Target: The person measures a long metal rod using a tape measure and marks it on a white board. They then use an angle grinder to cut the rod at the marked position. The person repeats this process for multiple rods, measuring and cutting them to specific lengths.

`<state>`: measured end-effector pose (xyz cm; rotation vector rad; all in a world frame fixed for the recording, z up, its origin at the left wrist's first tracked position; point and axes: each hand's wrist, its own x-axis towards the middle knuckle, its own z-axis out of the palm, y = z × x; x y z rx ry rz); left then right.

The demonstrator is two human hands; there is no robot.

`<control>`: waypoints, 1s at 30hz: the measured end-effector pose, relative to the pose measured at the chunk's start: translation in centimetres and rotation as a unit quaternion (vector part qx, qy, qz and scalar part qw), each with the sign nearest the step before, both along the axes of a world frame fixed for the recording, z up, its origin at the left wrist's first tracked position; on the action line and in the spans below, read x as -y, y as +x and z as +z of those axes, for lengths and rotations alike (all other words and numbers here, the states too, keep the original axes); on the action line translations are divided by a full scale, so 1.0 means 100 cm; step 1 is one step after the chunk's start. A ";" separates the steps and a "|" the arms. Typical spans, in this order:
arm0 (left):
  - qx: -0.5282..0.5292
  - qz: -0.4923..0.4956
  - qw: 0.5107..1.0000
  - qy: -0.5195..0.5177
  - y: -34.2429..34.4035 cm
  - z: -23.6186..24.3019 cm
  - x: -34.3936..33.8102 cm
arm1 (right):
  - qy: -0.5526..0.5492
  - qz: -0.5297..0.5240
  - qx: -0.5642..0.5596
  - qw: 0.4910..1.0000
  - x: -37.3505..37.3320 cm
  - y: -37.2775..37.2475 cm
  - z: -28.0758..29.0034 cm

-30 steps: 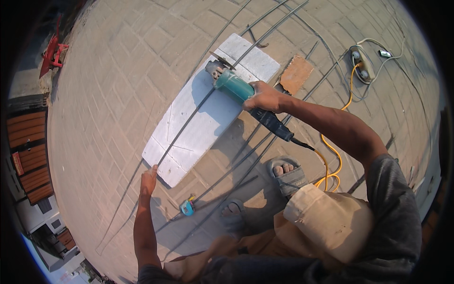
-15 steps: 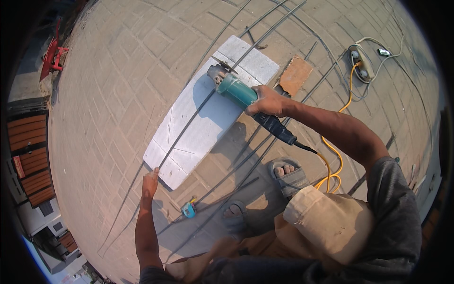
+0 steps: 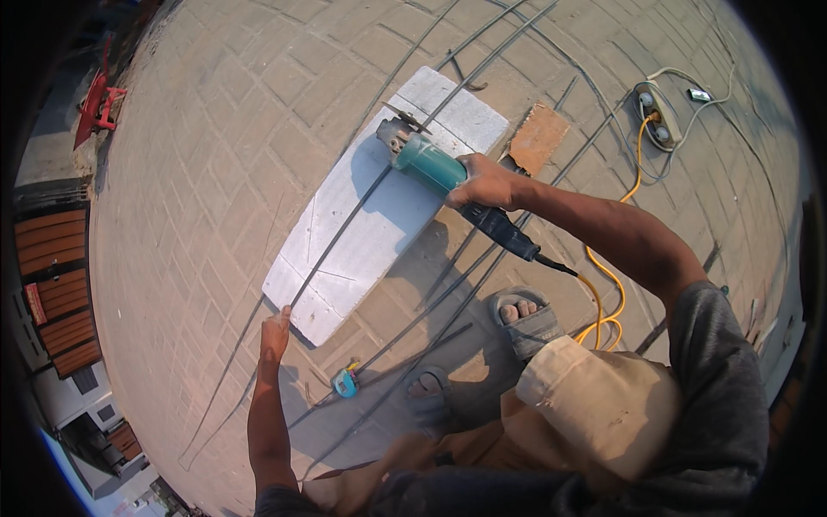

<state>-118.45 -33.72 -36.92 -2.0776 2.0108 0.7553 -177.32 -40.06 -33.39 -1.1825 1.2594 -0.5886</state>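
Note:
A green angle grinder point(image 3: 433, 166) is in my right hand point(image 3: 488, 183), whose fingers wrap round its body. Its disc point(image 3: 405, 117) meets a long thin steel rod point(image 3: 343, 227) near the far end of a pale white block point(image 3: 379, 250). The rod lies lengthwise over the block and runs on past its far edge. At the block's near left corner, my left hand point(image 3: 275, 334) is closed on the rod's near end. I cannot tell from this view how deep the disc sits in the rod.
More rods point(image 3: 448, 302) lie on the paving by my sandalled feet, beside a blue tape measure point(image 3: 345, 383). A brown broken board point(image 3: 539, 138) is right of the block. The grinder's yellow cord point(image 3: 617, 284) runs to a power strip point(image 3: 657, 118) at the far right.
Almost nothing differs. Both hands, the grinder and the rod keep their places; the whole picture shifts very slightly.

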 end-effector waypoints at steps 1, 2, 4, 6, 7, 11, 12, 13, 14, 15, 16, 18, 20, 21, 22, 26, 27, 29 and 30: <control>0.000 -0.005 1.000 -0.003 -0.001 0.000 0.000 | 0.001 0.000 -0.002 1.000 -0.002 0.000 0.000; 0.000 -0.006 1.000 -0.006 0.000 0.001 -0.001 | 0.001 0.000 -0.003 1.000 -0.003 0.000 0.001; 0.001 -0.009 1.000 -0.014 0.003 0.002 -0.002 | 0.000 0.001 -0.003 1.000 -0.005 0.000 0.000; -0.003 -0.002 1.000 -0.012 0.004 0.000 -0.002 | -0.002 0.003 0.000 1.000 -0.005 0.000 -0.002; -0.004 0.002 1.000 -0.011 0.005 0.000 -0.003 | -0.003 0.006 0.005 1.000 -0.004 0.001 -0.004; -0.011 0.004 1.000 -0.008 0.000 -0.001 -0.001 | -0.019 0.005 -0.004 1.000 0.003 0.000 -0.009; -0.011 0.002 1.000 -0.012 0.000 -0.001 -0.002 | -0.014 0.004 0.004 1.000 0.005 0.001 -0.010; -0.012 0.001 1.000 -0.015 0.000 -0.001 -0.002 | -0.008 0.003 0.011 1.000 0.007 0.002 -0.011; -0.015 -0.003 1.000 -0.018 -0.001 0.000 -0.002 | -0.003 0.002 0.018 1.000 0.009 0.002 -0.011; -0.020 -0.007 1.000 -0.021 -0.002 0.001 -0.002 | -0.001 0.000 0.016 1.000 0.010 0.003 -0.011; -0.024 -0.011 0.999 -0.025 -0.003 0.002 -0.002 | 0.001 -0.001 0.014 1.000 0.012 0.003 -0.011; -0.023 -0.007 0.999 -0.025 -0.003 0.002 -0.003 | 0.010 -0.004 0.015 1.000 0.012 0.005 -0.005; -0.022 -0.009 0.999 -0.025 -0.002 0.003 -0.003 | 0.024 -0.009 0.020 0.999 0.009 0.006 0.002; -0.022 -0.012 0.999 -0.025 -0.001 0.003 -0.003 | 0.028 -0.007 0.024 0.999 0.008 0.006 0.005; -0.021 -0.014 0.999 -0.025 0.000 0.003 -0.003 | 0.032 -0.006 0.027 0.999 0.006 0.005 0.007; -0.031 -0.013 0.999 -0.026 0.000 0.001 -0.002 | 0.011 -0.003 0.016 1.000 -0.001 0.000 0.005; -0.032 -0.015 0.999 -0.028 0.001 0.001 -0.003 | 0.015 -0.003 0.018 1.000 -0.002 0.000 0.005; -0.031 -0.017 0.999 -0.029 0.001 0.001 -0.003 | 0.024 -0.003 0.022 0.999 -0.002 0.000 0.007; -0.030 -0.017 0.999 -0.029 0.001 0.000 -0.003 | 0.010 0.001 0.015 1.000 -0.002 0.000 0.005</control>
